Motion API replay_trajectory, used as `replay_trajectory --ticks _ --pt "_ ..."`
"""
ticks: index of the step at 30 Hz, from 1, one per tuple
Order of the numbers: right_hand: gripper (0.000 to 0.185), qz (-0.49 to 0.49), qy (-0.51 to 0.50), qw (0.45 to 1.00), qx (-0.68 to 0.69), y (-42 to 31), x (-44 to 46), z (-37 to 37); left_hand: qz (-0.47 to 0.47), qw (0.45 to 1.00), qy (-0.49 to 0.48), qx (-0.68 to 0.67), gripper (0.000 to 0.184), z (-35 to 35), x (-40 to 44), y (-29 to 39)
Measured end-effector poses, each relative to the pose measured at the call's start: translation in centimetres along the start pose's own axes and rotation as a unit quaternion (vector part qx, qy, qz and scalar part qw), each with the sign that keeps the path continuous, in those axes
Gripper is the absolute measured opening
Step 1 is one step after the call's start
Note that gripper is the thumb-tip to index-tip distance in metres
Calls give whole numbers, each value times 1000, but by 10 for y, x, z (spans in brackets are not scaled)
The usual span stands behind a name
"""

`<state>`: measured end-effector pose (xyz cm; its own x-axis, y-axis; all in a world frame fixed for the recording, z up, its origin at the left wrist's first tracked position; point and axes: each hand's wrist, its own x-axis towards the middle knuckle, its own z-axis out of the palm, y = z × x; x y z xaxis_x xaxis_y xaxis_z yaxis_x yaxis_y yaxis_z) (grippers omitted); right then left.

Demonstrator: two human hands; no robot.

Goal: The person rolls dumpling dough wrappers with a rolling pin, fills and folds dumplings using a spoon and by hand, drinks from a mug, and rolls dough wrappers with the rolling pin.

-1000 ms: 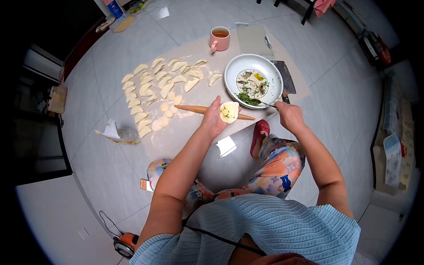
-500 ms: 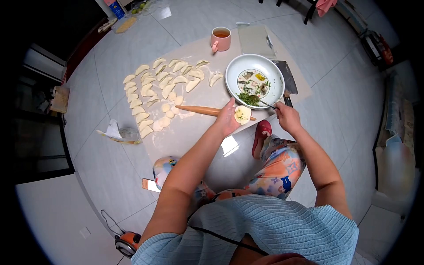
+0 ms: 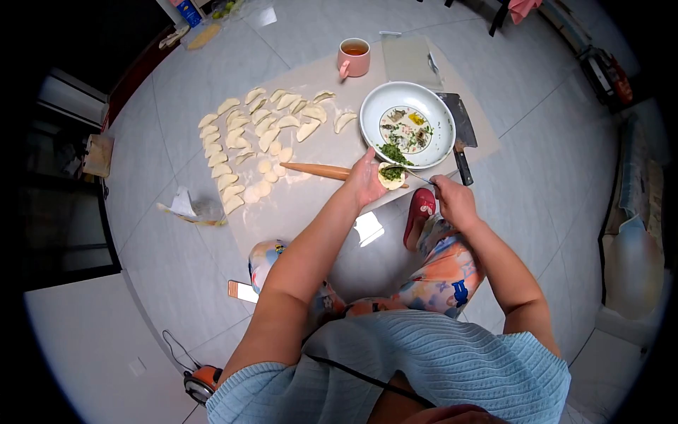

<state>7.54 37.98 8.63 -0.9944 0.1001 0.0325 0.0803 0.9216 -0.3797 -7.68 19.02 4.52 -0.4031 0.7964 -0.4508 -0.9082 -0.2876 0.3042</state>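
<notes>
"What do we see from the left?"

"Rows of folded dumplings (image 3: 268,140), then small dough rounds (image 3: 265,167) and the rolling pin (image 3: 318,169)."

"And our left hand (image 3: 366,178)?"

"We hold the wrapper (image 3: 390,185) in its grip, green filling (image 3: 393,172) on top, just beside the near rim of the bowl (image 3: 442,127)."

"Our right hand (image 3: 455,203)?"

"Its grip is clamped on the spoon (image 3: 417,173), whose far end is at the filling. The cleaver (image 3: 459,120) lies right of the bowl."

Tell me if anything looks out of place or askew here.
One pale, crescent-shaped dough dumpling lies apart from the grouped dumplings, nearer the round white bowl. The dark-bladed cleaver with a black handle looks awkward too: its handle seems to jut past the near edge of the beige work surface.
</notes>
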Motion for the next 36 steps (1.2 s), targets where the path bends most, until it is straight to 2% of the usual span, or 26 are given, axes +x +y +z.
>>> replay_trajectory --ticks 2,3,5,12,14,15,17,18,20,23,27,29,33,35,36 --pt "41 -66 29 996 -43 -3 -5 0 -5 1000 6 -12 78 2 -4 1" --pt "41 -67 30 996 -42 -5 -6 -1 -10 1000 12 -24 78 4 -8 2" --pt "43 -128 93 987 -35 -10 -7 -4 -8 1000 2 -23 77 7 -15 3" --pt "49 -160 143 976 -48 -23 -6 -15 6 997 -50 -54 67 15 -34 11" --pt "45 -105 124 987 16 -17 -6 -7 13 997 -42 -61 65 17 -37 13" --pt "45 -107 124 986 14 -15 -7 -4 17 997 -32 -69 64 18 -39 14" --pt "33 -48 124 980 150 -12 -8 3 23 997 -30 -71 63 19 -42 14" --pt "33 -49 124 980 149 -13 -8 3 28 997 -26 -73 62 21 -44 15" --pt "26 78 79 934 341 -15 -10 4 43 997 -19 -61 64 24 -49 13" --pt "25 103 81 916 378 -12 -10 6 60 997 -10 -53 66 24 -53 14" --pt "25 85 96 921 367 -23 -6 0 78 995 -13 -68 66 25 -57 18" --pt "23 26 120 953 276 -28 -4 -3 87 994 -19 -66 66 28 -58 19" --pt "22 -31 144 969 199 -45 -2 -14 99 993 -34 -60 65 32 -59 20" --pt "20 -76 181 977 86 -49 -1 -15 99 993 -37 -58 65 31 -56 20" --pt "20 -76 181 977 85 -52 -1 -17 100 993 -39 -55 64 30 -54 19"
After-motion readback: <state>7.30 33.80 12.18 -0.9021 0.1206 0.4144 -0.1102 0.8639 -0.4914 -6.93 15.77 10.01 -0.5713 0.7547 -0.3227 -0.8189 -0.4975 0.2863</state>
